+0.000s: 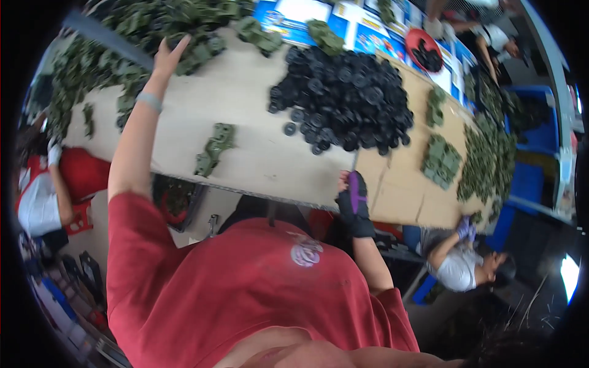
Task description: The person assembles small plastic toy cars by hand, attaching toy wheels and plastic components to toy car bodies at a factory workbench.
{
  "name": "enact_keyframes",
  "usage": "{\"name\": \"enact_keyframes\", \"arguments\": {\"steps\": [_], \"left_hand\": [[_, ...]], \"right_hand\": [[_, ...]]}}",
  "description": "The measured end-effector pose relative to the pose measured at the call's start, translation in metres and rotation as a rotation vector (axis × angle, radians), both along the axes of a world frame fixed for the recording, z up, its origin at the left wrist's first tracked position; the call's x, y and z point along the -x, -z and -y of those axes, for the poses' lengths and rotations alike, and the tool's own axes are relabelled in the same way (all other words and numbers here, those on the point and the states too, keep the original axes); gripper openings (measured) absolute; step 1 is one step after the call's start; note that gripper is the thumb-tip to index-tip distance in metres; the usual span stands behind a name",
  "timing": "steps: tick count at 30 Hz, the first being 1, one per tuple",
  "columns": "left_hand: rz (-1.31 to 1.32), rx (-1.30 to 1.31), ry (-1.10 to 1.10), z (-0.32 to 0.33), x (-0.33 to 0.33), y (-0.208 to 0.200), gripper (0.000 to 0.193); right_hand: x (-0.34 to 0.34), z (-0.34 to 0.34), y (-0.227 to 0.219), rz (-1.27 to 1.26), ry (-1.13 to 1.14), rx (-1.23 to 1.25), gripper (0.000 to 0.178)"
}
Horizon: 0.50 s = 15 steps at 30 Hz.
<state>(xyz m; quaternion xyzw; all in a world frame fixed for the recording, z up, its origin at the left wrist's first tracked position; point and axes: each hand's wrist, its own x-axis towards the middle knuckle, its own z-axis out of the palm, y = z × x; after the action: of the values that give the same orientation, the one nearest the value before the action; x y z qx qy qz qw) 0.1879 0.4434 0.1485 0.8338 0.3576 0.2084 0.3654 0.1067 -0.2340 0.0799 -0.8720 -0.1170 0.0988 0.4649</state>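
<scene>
The loose olive-green heap of moulded, plastic-looking pieces [144, 24] lies on the pale table [264, 156], to the far left of the landmark, a big mound of round black wheel-like parts [343, 98]. The left hand [169, 56] is over the heap's near edge, thumb and fingers spread, apparently grasping nothing; whether it touches a piece I cannot tell. The pieces beside it overlap, so no single direction shows. The right hand [354, 199], in a black-and-purple glove, is at the table edge on the near side of the mound; its fingers are partly hidden, so I cannot tell whether it grips anything.

Left of the mound and nearer the person, a lone knobbly olive-green strip [215, 149] has its long axis slanting from near-left to far-right; which end is its front is unclear. The mound probably sits centrally so either hand can reach it.

Right of the mound are a blocky green cluster [442, 161] and, farther off, a red bowl [413, 42] holding black parts.
</scene>
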Motion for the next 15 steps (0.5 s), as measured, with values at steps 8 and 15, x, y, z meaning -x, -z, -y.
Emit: {"name": "enact_keyframes", "arguments": {"steps": [8,15], "left_hand": [[-0.619,-0.250,0.433,0.192,0.199,0.088,0.095],[-0.453,-0.144,0.354,0.243,0.209,0.102,0.078]], "right_hand": [[-0.034,-0.054,0.003,0.291,-0.151,0.472,0.040],[-0.059,-0.087,0.053,0.154,0.102,0.406,0.042]]}}
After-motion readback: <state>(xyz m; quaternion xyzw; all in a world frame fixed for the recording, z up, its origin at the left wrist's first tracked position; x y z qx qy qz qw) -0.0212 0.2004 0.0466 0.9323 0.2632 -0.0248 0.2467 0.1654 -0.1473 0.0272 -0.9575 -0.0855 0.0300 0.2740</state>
